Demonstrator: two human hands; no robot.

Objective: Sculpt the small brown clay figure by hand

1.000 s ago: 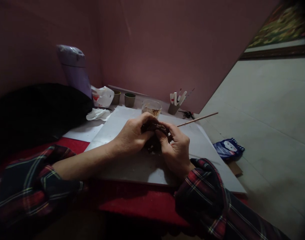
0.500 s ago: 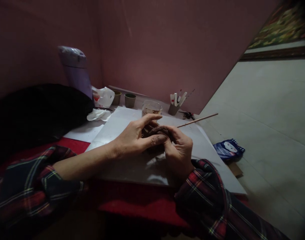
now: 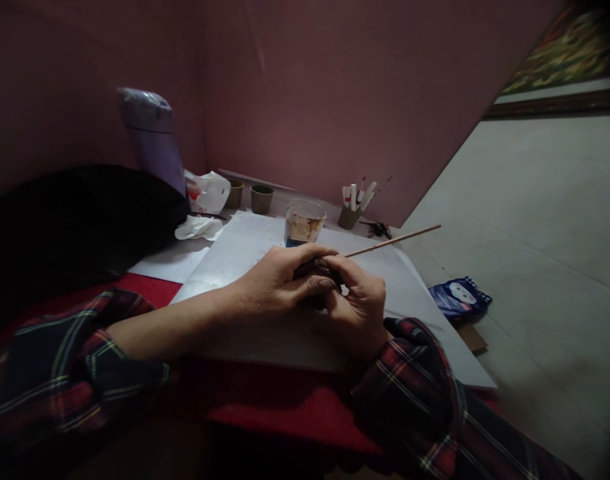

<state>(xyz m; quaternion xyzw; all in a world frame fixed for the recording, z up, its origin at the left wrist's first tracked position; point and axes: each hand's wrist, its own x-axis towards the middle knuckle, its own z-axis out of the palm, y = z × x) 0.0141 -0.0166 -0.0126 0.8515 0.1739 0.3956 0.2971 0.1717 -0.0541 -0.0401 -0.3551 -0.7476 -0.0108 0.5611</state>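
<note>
Over a white board, both my hands close round a dark brown lump of clay. My left hand lies on top with its fingers curled over the lump, thumb pressed at its near side. Under and to the right, my right hand cups it from below. Most of the lump is hidden between the palms. A thin wooden stick pokes out to the right from behind my right hand; I cannot tell whether a hand holds it.
A glass of brownish water stands just beyond my hands. Behind it are two small green cups, a cup of brushes, a white plastic bag, a purple flask. A blue packet lies on the floor at right.
My hands have sunk lower and closed tighter over the clay. The left fingers, spread half a second ago, now fold down on the lump, which shows less than before.
</note>
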